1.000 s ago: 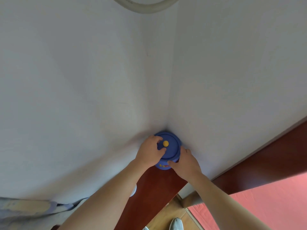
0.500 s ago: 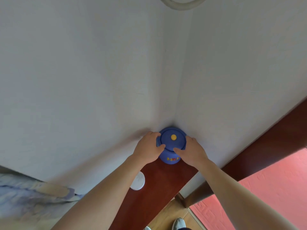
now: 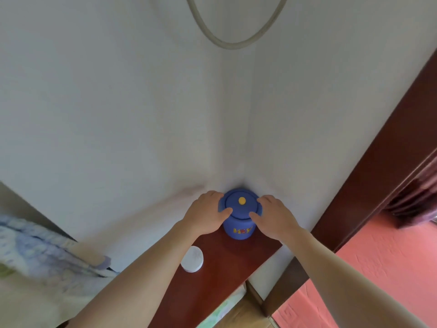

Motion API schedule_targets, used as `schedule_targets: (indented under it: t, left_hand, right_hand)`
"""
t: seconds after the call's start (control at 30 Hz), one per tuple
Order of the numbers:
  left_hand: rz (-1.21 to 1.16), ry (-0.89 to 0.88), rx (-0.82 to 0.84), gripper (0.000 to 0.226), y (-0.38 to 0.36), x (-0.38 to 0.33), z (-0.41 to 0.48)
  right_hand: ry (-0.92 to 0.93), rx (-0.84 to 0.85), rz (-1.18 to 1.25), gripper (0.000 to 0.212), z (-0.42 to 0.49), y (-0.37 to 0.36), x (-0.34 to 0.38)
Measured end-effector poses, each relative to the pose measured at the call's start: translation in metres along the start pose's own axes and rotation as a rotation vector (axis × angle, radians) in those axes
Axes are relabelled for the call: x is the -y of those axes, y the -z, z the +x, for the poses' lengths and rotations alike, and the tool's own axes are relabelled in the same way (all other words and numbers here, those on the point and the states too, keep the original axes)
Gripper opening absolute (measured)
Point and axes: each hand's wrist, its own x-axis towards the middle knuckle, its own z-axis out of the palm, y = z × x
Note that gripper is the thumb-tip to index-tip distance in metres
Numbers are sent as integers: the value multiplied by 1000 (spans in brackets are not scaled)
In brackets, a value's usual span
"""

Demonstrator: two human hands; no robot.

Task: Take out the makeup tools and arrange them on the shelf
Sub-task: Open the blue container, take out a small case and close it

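A round blue jar (image 3: 240, 227) with a blue lid and a yellow knob stands upright in the corner where two white walls meet, at the back of a dark red wooden shelf (image 3: 212, 280). My left hand (image 3: 205, 215) grips the jar's left rim, thumb on the front of the lid edge. From the other side my right hand (image 3: 274, 216) grips the right rim in the same way. The lid is on, so the jar's contents are hidden.
A small white round cap or container (image 3: 192, 259) lies on the shelf near my left forearm. Patterned bedding (image 3: 42, 252) is at the left. A dark wooden door frame (image 3: 378, 174) runs up the right, and a grey hose (image 3: 231, 41) hangs above.
My left hand has slid from the lid top to the jar's left rim, my right hand from the front up to the right rim. The view has tilted, showing more shelf.
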Motion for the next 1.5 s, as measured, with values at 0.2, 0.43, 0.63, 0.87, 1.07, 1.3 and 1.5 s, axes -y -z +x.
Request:
schedule_targets:
  t: [0.2,0.43,0.63,0.87,1.07,1.3,1.5]
  left_hand:
    - [111,78,-72,43,6,-32,-32]
    - [178,169,-142,44,-13,-62,-78]
    - [193,246,-154,42,-7,-75,-120]
    - [214,192,-206,44,-10,-74,-162]
    - [202,128,-241,44,-12,-66,-209]
    - [144,36,-300,47,-18,-52,-294]
    - [166,83,-280,44,-27,-48,-363]
  right_hand:
    - [91,-18,-76,48,-23,22,-15]
    - [215,-26,-115,52,-56,40,-27]
    - [258,-20,-141,56,-84,43,-20]
    - [267,-89,-162,52,-131,45,-3]
    - [236,-173,-208,40,-188,42,19]
    - [205,-172,-254,37,-271,13,58]
    - [244,-147,-287,30,-330,-8,75]
